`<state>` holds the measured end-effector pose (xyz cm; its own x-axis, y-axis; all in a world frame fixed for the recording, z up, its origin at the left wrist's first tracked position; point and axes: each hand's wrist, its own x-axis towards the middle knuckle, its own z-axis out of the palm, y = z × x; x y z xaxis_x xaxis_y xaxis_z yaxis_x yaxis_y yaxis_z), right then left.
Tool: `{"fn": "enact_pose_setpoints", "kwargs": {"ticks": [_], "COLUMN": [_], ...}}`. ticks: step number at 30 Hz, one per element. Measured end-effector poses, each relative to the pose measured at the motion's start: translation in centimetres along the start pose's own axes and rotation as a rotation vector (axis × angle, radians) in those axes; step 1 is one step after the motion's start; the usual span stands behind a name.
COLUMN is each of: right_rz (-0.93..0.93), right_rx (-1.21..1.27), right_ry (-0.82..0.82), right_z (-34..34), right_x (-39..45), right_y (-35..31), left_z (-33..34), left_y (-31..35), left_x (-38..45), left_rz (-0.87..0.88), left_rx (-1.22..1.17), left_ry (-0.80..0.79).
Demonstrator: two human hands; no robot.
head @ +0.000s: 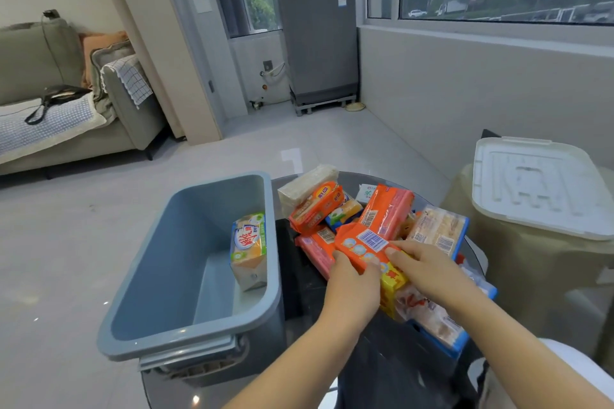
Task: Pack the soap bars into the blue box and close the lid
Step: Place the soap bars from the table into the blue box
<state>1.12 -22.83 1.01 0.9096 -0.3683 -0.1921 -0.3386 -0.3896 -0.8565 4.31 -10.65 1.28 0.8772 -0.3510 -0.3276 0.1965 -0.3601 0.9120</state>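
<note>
While both hands close on one orange soap pack [363, 242] at the near edge of a heap of soap bars [382, 229], the blue box [186, 262] stands open to the left on a round dark glass worktop [382, 368]. Seen from the head camera, the left hand [352, 289] grips the pack's near left corner, thumb on top and fingers [340, 257] curled under it; the right hand [428, 269] pinches the pack's right edge, its fingers pressed together on the wrapper just beside the barcode. One green-and-orange soap bar [249, 249] already stands inside the box, leaning against its right wall. The heap holds more orange packs, a white brick-shaped bar [305, 184] at the far side and blue-edged clear packs [438, 229] on the right. The box's white lid [541, 186] lies apart on a beige-covered stand [531, 276] at right. A sofa [66, 100] and a grey appliance [319, 40] fill the background.
</note>
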Motion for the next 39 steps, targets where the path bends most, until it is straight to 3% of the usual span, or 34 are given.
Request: {"fn": "enact_pose_setpoints", "kwargs": {"ticks": [5, 15, 22, 33, 39], "right_rz": [-0.012, 0.000, -0.191, -0.401, -0.350], "right_rx": [0.153, 0.374, 0.485, 0.623, 0.606], "right_ry": [0.043, 0.111, 0.161, -0.031, -0.164], "right_z": [0.2, -0.3, -0.8, 3.0, 6.9], "right_x": [-0.6, -3.1, -5.2, -5.8, -4.2], "right_y": [-0.1, -1.4, -5.2, -12.2, -13.9], "left_z": [0.1, -1.6, -4.8, -13.8, -18.4], "left_y": [-0.6, 0.6, 3.9, 7.4, 6.7], "left_x": [-0.5, -2.6, -5.2, -6.9, -5.8], "left_rz": [-0.030, 0.125, 0.281, 0.235, 0.097], "left_rx": [-0.123, -0.196, -0.207, -0.252, -0.306], "left_ry": [-0.055, -0.050, -0.008, 0.060, 0.101]}}
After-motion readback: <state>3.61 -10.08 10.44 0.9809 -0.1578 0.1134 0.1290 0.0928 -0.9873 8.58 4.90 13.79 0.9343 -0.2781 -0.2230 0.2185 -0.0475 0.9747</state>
